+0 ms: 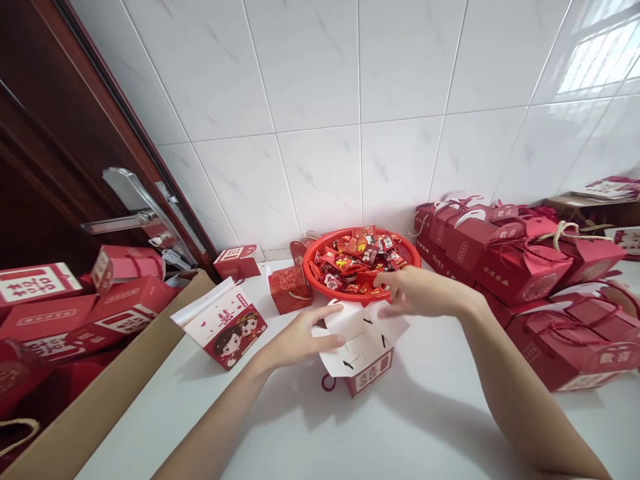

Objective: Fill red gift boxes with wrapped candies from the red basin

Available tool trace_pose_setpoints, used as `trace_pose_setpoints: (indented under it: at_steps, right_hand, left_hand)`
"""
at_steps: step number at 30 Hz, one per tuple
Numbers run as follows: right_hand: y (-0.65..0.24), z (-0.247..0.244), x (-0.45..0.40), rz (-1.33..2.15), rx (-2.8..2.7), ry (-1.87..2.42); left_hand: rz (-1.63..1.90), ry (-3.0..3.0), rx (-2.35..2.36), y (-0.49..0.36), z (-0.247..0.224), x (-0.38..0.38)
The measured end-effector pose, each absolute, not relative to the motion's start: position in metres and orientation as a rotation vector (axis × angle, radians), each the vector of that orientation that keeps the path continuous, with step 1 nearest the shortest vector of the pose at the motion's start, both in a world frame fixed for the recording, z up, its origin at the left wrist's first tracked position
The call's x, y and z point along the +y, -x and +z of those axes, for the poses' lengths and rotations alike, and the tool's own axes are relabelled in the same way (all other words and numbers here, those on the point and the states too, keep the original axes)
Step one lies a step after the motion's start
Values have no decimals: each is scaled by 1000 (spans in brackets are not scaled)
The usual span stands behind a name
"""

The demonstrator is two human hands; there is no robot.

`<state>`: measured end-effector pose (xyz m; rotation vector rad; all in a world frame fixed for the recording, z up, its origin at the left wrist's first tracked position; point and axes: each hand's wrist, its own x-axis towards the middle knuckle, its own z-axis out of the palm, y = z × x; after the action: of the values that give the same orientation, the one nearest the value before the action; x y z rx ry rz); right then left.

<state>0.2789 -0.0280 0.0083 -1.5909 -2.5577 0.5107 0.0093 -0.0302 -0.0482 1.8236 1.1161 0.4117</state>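
An opened red gift box (370, 380) stands upright on the table, its white flaps spread and black cord bits showing inside. My left hand (305, 337) grips the box's left flap, thumb inside and fingers along the far edge. Just beyond the box's right flap hovers my right hand (420, 292), fingers apart at the near rim of a red plastic basket (313, 270). Red-wrapped candies (357, 257) are heaped in that basket, some close to the right fingertips. A dark red cord loop (329, 383) pokes out beside the box.
Left of the box stand a printed carton with cartoon figures (235, 333) and a small patterned red box (287, 290). Closed red gift boxes (520, 267) are stacked at right. A cardboard carton (125, 373) full of red boxes sits at left, below a door handle (120, 221).
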Motion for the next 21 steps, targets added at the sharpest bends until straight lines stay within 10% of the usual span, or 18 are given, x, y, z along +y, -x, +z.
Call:
trace_pose_setpoints:
  at_steps: [12,21]
  right_hand:
    - [-270,-37,64,782,-2547,1611]
    - [-264,-36,69,623,-2595,2037]
  left_hand:
    - [873,-1933,1281,-7,-27,4]
    - [590,-2211,1192,-42,-34,55]
